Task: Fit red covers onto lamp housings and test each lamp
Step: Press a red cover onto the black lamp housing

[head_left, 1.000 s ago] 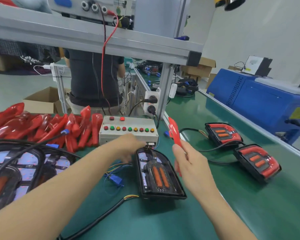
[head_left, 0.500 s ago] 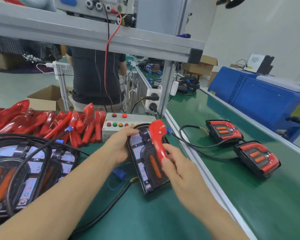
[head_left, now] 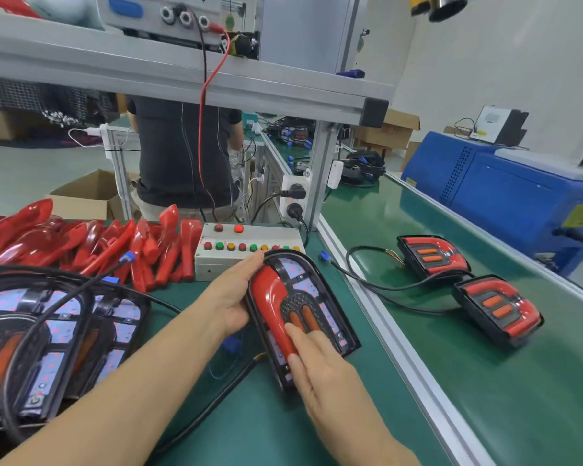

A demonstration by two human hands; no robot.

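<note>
head view is showing the red cover [head_left: 272, 309] lying along the left side of the lamp housing [head_left: 312, 314], its long axis running away from the person. right hand [head_left: 320, 368], nearer its close end, is pressing it down with straight fingers. left hand [head_left: 231, 299] is gripping the housing's left edge. a heap of spare covers [head_left: 91, 245] is lying left of the button box [head_left: 243, 252].

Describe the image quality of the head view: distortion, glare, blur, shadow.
Head view: wide-angle bending curves the shelf frame and the conveyor rail; soft, even overhead light casts only faint shadows; glossy highlights streak the red cover and the loose covers; the left hand and right hand look slightly soft, and the edges smear.
</note>
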